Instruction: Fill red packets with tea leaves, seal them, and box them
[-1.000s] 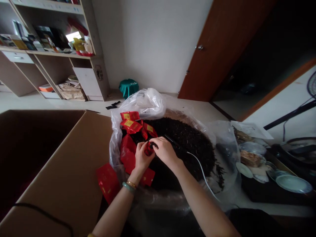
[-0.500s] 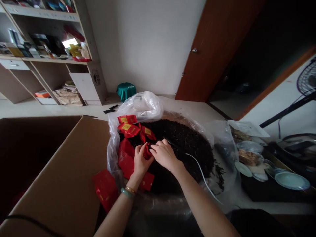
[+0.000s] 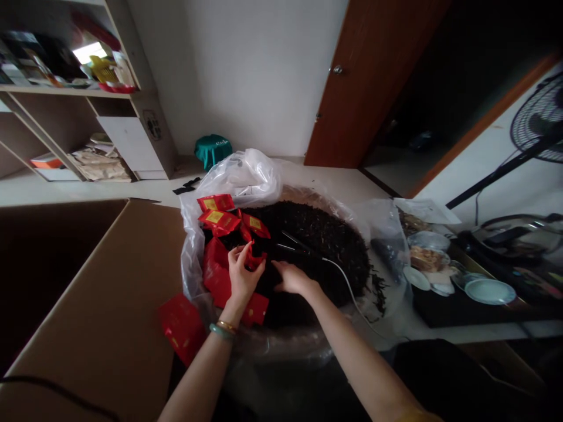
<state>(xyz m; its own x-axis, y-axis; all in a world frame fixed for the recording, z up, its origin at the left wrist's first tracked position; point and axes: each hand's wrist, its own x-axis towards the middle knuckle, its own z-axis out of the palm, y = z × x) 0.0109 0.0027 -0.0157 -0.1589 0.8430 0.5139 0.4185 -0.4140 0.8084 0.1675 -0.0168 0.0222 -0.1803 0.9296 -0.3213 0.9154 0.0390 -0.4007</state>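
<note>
My left hand (image 3: 241, 278) is closed on a small red packet (image 3: 254, 258), held upright over the dark dried leaves (image 3: 314, 225) that look like tea. Just right of it, my right hand (image 3: 291, 278) reaches down to the leaves, thumb and fingers apart; its fingertips are partly lost against them. Several red packets with yellow labels (image 3: 219, 221) lie beyond my left hand. On the leaves rests a black two-armed tool (image 3: 299, 249), like a hair straightener, with a white cord. A larger red bag (image 3: 215, 271) lies beside my left wrist.
A clear plastic bag (image 3: 188, 234) surrounds the leaves. At left stand a large cardboard box (image 3: 109, 299) and a red bag (image 3: 182, 325). To the right are a light green plate (image 3: 490, 291) and a fan (image 3: 541, 117). A green-covered stool (image 3: 213, 151) is by the wall.
My right hand has left the packet and moved down onto the leaves, its fingers spreading. My left hand keeps the packet. The view has shifted, so the scene sits further left.
</note>
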